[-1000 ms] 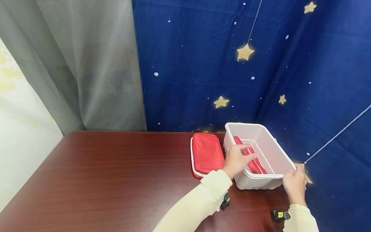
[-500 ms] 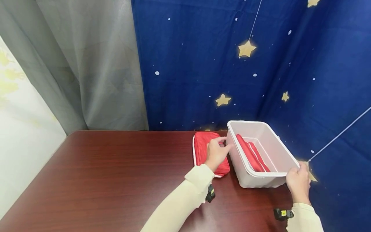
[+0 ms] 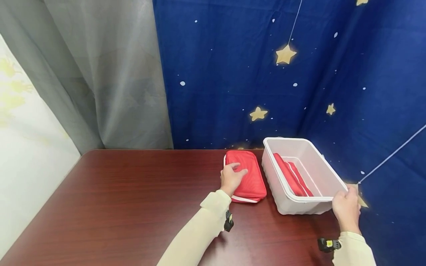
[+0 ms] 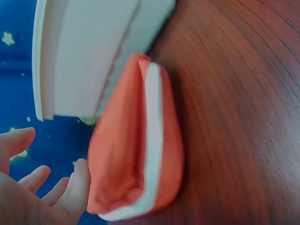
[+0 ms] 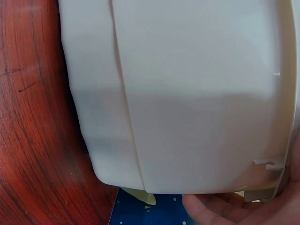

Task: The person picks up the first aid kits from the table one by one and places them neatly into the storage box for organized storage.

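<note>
A white plastic bin (image 3: 304, 208) stands at the right of the table, and inside along its left side lies a folded red fabric item (image 3: 290, 175) with white trim. My right hand (image 3: 347, 207) grips the bin's near right corner at the rim; fingers curl under that corner in the right wrist view. Left of the bin lies a red fabric pouch (image 3: 251, 181) with a white band around its side. Over the pouch's left part is my left hand (image 3: 230, 178), holding nothing, thumb and fingers apart. In the left wrist view its fingers (image 4: 77, 185) are right beside the pouch's edge.
The dark red-brown wooden table (image 3: 133, 203) extends to the left. A blue curtain (image 3: 226, 74) with stars hangs behind and to the right, and a grey curtain (image 3: 126, 74) hangs at the back left. The bin stands close to the blue curtain.
My left hand has left the bin, where it was over the red fabric item inside, and moved left over the pouch. My right hand stays on the bin's corner.
</note>
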`<act>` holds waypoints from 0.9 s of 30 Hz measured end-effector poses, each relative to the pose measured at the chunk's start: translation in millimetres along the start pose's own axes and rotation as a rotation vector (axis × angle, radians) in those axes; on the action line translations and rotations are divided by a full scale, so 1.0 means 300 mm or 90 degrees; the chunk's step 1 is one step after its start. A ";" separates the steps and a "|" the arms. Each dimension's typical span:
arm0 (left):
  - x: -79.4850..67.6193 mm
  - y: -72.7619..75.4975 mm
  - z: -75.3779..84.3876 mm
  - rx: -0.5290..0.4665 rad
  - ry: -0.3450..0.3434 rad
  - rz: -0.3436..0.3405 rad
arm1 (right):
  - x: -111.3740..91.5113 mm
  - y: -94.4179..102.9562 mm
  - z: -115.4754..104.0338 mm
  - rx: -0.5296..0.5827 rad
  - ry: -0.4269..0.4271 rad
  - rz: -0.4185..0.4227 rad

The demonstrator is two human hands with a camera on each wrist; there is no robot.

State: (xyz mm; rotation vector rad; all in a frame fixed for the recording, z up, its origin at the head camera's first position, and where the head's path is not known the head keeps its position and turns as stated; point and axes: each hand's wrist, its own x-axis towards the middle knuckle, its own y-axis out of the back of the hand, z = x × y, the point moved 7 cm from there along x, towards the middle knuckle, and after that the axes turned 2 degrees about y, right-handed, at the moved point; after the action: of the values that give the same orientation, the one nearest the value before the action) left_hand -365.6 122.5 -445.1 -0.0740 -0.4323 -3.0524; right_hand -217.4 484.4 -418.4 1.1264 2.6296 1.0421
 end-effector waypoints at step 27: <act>-0.011 0.045 -0.151 0.168 0.115 -0.002 | 0.001 -0.001 0.006 0.003 -0.009 -0.005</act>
State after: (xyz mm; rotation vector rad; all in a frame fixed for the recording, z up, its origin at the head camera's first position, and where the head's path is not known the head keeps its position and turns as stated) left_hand -363.3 97.2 -485.1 0.2128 -0.8117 -2.9381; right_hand -217.2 485.3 -419.9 1.1191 2.6242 1.0239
